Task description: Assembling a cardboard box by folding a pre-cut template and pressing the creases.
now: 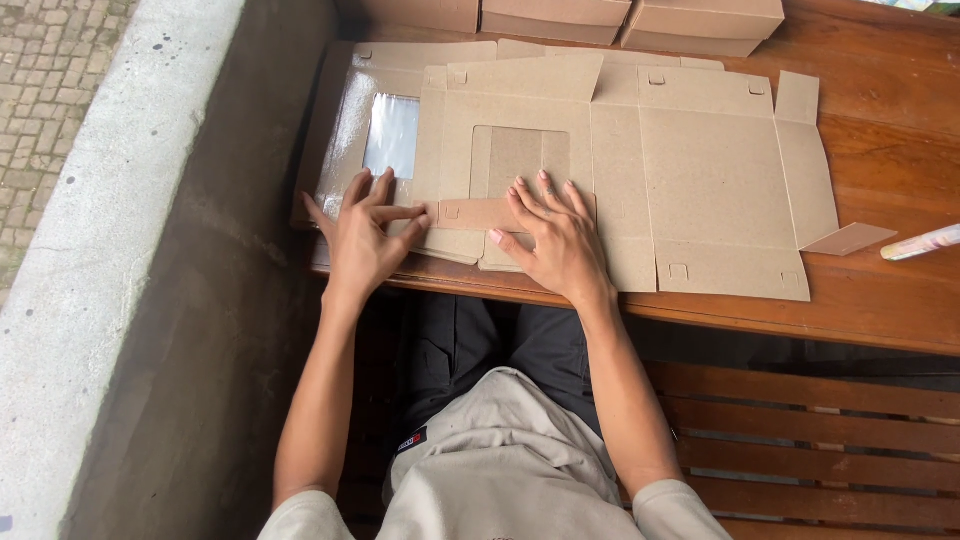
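Centrally, an unfolded brown cardboard box blank (pixel 640 160) lay flat on the wooden table (pixel 880 290), its near edge close to the table's front edge. It was plain kraft brown, scored into panels, with small square slots near the corners, a rectangular window cut-out in the left panel and loose tabs at the right end. A narrow side flap (pixel 480 213) was folded over onto the left panel. The right hand (pixel 555 240) lay flat, fingers spread, pressing down on this flap and the panel beneath. The left hand (pixel 368 238) rested at the blank's left end, fingers spread and the thumb against the flap's end. Beneath the blank lay a second flat blank (pixel 375 110) with a clear film window, projecting to the left. Folded cardboard boxes (pixel 630 18) stood in a row along the far edge. A concrete ledge (pixel 150 250) ran close along the table's left side. Bare tabletop remained at the right, where a light-coloured tube (pixel 920 243) lay near the edge of view.
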